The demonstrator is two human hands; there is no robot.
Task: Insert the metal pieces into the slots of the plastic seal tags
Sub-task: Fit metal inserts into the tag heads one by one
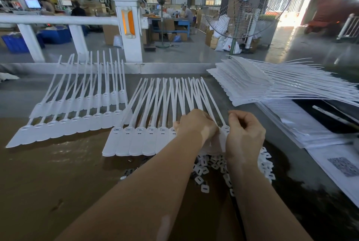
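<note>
right now the work sits at the right end of the near row of white plastic seal tags [136, 139], a fanned sheet whose flat bodies point toward the person and whose thin straps run away up the tabletop [58, 172], so each tag's long axis lies roughly fore-and-aft. both hands meet over the last few tags: the left hand [196, 126] curls down onto the tag heads, seemingly pressing or holding them, while the right hand [245, 133] is curled with fingertips pinched together just beside the last visible slot; whether a metal piece is in that pinch cannot be told. the right hand looks nearer that slot. small white slotted pieces [206, 172] lie heaped just below the wrists, close for the next pick.
</note>
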